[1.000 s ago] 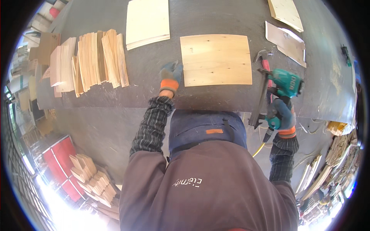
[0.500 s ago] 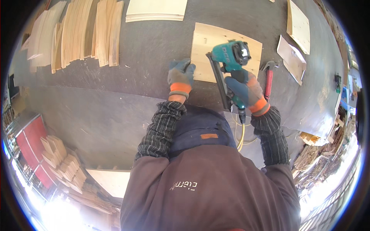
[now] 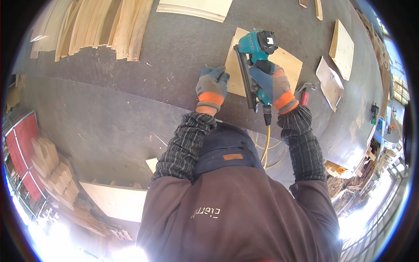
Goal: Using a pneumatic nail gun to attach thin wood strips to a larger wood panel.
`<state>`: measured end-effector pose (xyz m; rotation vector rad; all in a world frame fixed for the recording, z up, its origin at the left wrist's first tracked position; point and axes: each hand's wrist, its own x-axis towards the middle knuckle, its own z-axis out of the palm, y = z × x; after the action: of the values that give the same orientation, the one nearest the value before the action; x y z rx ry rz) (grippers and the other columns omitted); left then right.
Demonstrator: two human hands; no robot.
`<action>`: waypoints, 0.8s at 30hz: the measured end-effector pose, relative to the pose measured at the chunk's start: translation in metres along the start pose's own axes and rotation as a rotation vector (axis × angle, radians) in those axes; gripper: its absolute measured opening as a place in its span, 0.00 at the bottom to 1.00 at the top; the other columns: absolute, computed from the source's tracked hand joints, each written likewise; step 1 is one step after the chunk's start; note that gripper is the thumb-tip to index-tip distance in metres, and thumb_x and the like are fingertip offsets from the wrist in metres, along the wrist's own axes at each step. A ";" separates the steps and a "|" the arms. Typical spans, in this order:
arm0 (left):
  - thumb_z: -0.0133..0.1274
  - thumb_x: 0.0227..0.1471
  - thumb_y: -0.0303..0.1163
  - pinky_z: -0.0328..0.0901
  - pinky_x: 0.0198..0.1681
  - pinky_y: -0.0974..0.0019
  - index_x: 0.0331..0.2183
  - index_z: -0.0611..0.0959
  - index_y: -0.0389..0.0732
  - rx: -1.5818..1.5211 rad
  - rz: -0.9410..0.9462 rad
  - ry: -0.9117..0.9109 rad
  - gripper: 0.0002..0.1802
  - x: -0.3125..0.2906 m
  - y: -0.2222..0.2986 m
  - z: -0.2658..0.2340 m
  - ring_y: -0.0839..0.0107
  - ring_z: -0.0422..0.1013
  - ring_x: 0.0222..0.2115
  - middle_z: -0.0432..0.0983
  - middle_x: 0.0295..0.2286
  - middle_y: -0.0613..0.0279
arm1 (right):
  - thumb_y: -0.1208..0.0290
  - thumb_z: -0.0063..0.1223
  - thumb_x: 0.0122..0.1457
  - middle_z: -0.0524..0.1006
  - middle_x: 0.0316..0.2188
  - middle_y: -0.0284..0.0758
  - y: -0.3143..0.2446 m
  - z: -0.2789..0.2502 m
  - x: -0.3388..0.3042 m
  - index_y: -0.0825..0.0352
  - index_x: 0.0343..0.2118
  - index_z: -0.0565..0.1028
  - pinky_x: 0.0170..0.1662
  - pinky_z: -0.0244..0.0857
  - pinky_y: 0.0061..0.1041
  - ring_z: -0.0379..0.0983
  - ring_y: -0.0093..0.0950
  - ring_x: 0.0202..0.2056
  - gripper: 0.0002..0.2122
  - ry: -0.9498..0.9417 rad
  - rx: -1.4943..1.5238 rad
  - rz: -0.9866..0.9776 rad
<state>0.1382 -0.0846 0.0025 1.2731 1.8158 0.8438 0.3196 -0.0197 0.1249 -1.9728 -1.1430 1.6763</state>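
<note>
My right hand (image 3: 275, 85), in a blue, grey and orange work glove, is wrapped around the handle of a teal and black air nail gun (image 3: 257, 43). The gun's long black magazine runs down over a pale wooden panel (image 3: 287, 65) and hides part of it. Whether the nose touches the wood is hidden. A yellow air hose (image 3: 265, 148) hangs from the bottom of the handle. My left hand (image 3: 212, 87), gloved alike, is closed at the panel's left edge, with thumb and fingertips pinching there.
Long wooden slats (image 3: 98, 28) lie side by side at the far left. Stacked thin panels (image 3: 196, 8) lie at the far edge. Right of the panel are a red-handled claw hammer (image 3: 305, 94), bent thin sheets (image 3: 329, 83) and another board (image 3: 341, 50). Wood blocks (image 3: 56, 170) are piled at lower left.
The whole view has shifted and turned slightly. The nail gun has moved away from me and a little left over the panel. My left hand stays at the panel's left edge.
</note>
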 end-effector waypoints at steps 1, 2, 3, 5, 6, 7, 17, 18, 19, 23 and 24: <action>0.65 0.56 0.32 0.73 0.43 0.61 0.46 0.90 0.41 0.012 0.004 -0.009 0.15 0.000 0.000 0.000 0.59 0.79 0.36 0.80 0.40 0.53 | 0.66 0.62 0.62 0.77 0.26 0.27 0.001 -0.001 0.000 0.68 0.40 0.81 0.28 0.69 0.23 0.71 0.18 0.23 0.11 0.002 -0.023 0.000; 0.65 0.56 0.32 0.73 0.43 0.61 0.46 0.90 0.41 0.010 0.002 -0.008 0.15 -0.001 0.001 -0.001 0.59 0.79 0.36 0.80 0.40 0.53 | 0.66 0.62 0.62 0.77 0.26 0.27 0.004 -0.002 0.000 0.68 0.40 0.81 0.28 0.69 0.23 0.71 0.18 0.23 0.11 0.002 -0.025 0.001; 0.65 0.56 0.32 0.73 0.43 0.61 0.46 0.90 0.41 0.003 -0.016 -0.007 0.15 -0.002 0.001 -0.001 0.58 0.79 0.36 0.80 0.40 0.52 | 0.66 0.62 0.62 0.77 0.26 0.27 0.006 -0.003 -0.001 0.68 0.41 0.81 0.28 0.69 0.23 0.71 0.18 0.24 0.11 -0.033 0.019 -0.011; 0.65 0.56 0.32 0.73 0.43 0.61 0.46 0.90 0.41 -0.006 -0.032 -0.004 0.16 -0.001 0.001 0.000 0.58 0.79 0.36 0.80 0.40 0.52 | 0.66 0.63 0.62 0.77 0.26 0.27 0.006 -0.003 -0.003 0.68 0.41 0.81 0.29 0.69 0.22 0.71 0.17 0.24 0.11 -0.067 0.062 -0.026; 0.65 0.56 0.32 0.73 0.43 0.61 0.46 0.90 0.41 -0.031 -0.039 -0.013 0.16 0.000 -0.001 0.002 0.58 0.79 0.37 0.81 0.40 0.52 | 0.66 0.63 0.62 0.77 0.26 0.27 0.006 -0.002 -0.008 0.68 0.42 0.81 0.29 0.69 0.22 0.72 0.17 0.24 0.11 -0.056 0.061 -0.024; 0.65 0.55 0.32 0.73 0.44 0.61 0.46 0.90 0.41 -0.056 -0.047 -0.020 0.16 0.001 -0.002 0.002 0.57 0.79 0.37 0.81 0.40 0.51 | 0.66 0.63 0.62 0.77 0.26 0.27 0.005 0.001 -0.012 0.67 0.43 0.81 0.29 0.68 0.22 0.72 0.17 0.24 0.11 -0.047 0.059 -0.022; 0.64 0.55 0.37 0.73 0.45 0.53 0.44 0.91 0.46 0.012 -0.033 -0.005 0.15 -0.002 0.002 -0.004 0.49 0.79 0.39 0.82 0.40 0.50 | 0.65 0.63 0.62 0.78 0.25 0.27 0.012 0.009 -0.040 0.67 0.41 0.80 0.28 0.68 0.22 0.73 0.18 0.23 0.11 -0.099 0.026 0.023; 0.64 0.54 0.37 0.73 0.45 0.53 0.45 0.90 0.45 0.011 -0.050 -0.009 0.16 -0.003 0.003 -0.005 0.49 0.79 0.40 0.82 0.40 0.49 | 0.65 0.62 0.62 0.77 0.25 0.27 0.016 0.010 -0.041 0.67 0.41 0.80 0.28 0.68 0.23 0.72 0.18 0.24 0.11 -0.105 -0.005 0.027; 0.65 0.54 0.37 0.73 0.45 0.52 0.45 0.89 0.43 0.010 -0.066 -0.011 0.17 -0.004 0.005 -0.006 0.48 0.79 0.40 0.81 0.40 0.48 | 0.66 0.62 0.62 0.77 0.25 0.27 0.019 0.012 -0.042 0.67 0.42 0.80 0.28 0.68 0.23 0.72 0.18 0.24 0.11 -0.111 -0.035 0.029; 0.67 0.52 0.38 0.73 0.45 0.52 0.47 0.86 0.41 0.033 0.057 0.072 0.21 -0.020 0.002 -0.013 0.48 0.79 0.41 0.80 0.42 0.48 | 0.66 0.62 0.62 0.76 0.25 0.27 0.035 0.010 -0.039 0.67 0.42 0.79 0.28 0.68 0.23 0.72 0.18 0.24 0.11 -0.131 0.053 0.017; 0.70 0.50 0.39 0.73 0.45 0.54 0.47 0.86 0.40 0.065 0.022 0.015 0.24 -0.030 0.000 -0.018 0.50 0.79 0.41 0.80 0.43 0.49 | 0.67 0.61 0.63 0.76 0.25 0.27 0.036 0.009 -0.040 0.67 0.43 0.79 0.28 0.68 0.23 0.72 0.18 0.24 0.11 -0.129 0.032 0.005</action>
<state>0.1295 -0.1145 0.0179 1.3333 1.8573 0.8138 0.3244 -0.0736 0.1252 -1.8736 -1.1484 1.8362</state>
